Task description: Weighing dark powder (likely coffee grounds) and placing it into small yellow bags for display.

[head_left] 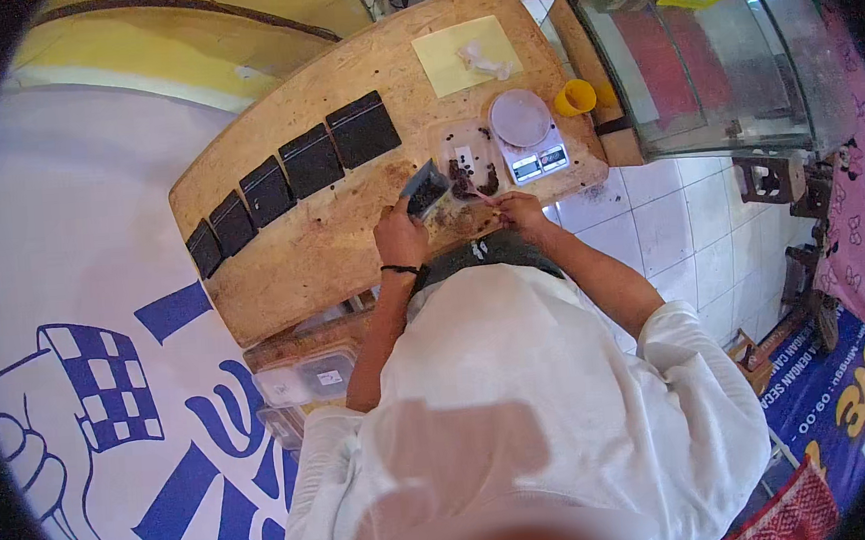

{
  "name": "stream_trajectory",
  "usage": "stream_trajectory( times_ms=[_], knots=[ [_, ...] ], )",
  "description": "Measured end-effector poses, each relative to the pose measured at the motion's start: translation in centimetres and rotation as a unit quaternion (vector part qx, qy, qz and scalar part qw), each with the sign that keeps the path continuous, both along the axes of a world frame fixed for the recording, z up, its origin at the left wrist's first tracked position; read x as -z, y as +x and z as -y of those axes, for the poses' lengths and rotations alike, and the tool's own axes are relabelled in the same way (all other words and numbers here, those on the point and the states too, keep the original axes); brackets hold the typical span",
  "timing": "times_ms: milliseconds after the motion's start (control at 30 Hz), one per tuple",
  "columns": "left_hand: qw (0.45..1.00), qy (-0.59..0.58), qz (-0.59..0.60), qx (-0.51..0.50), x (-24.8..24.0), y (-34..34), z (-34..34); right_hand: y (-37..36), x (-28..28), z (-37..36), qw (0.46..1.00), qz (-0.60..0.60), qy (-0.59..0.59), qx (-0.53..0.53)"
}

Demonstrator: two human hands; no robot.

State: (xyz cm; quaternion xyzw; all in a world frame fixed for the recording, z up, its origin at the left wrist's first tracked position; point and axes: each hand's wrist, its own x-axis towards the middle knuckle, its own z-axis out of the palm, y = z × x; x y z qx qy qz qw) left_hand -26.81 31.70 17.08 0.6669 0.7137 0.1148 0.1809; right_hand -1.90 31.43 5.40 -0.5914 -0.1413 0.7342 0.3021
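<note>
My left hand [402,238] is closed round a small dark pouch [426,189], held tilted at the table's near edge with its mouth toward the clear tub. My right hand [522,213] grips a thin pinkish spoon [484,198], whose tip reaches down into that tub. Dark crumbly bits lie inside the clear plastic tub [440,139], mostly along its near side. Beside it on the right stands a white kitchen scale [537,162] with a round pan [520,116] on top. What the pouch holds is too small to make out.
Several flat black pouches [311,162] form a row on the wooden table [311,248]. A yellow sheet [438,61] with a crumpled white piece [486,62] lies at the back. A yellow cup [575,97] stands by the scale, near a glass tank [720,79]. Clear boxes [305,379] sit below left.
</note>
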Motion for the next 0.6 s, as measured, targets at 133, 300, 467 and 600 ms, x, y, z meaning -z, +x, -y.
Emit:
stream_trajectory(
  times_ms=[133, 300, 467, 600],
  knots=[
    [1.000, 0.005, 0.000, -0.015, -0.1, -0.5, -0.2, 0.8, -1.8, -0.7, 1.000, -0.011, 0.016, -0.006],
    [1.000, -0.011, -0.009, -0.025, -0.8, -0.7, -0.8, 2.1, -3.8, -1.4, 1.000, -0.008, 0.029, 0.007],
    [0.999, -0.011, -0.011, -0.039, -0.4, -0.8, -1.0, 3.4, -5.9, -2.6, 0.999, 0.022, 0.035, -0.012],
    [0.999, -0.005, -0.004, -0.043, -0.7, -0.5, -1.2, 3.7, -8.7, -3.4, 0.997, 0.034, 0.063, -0.011]
  ],
)
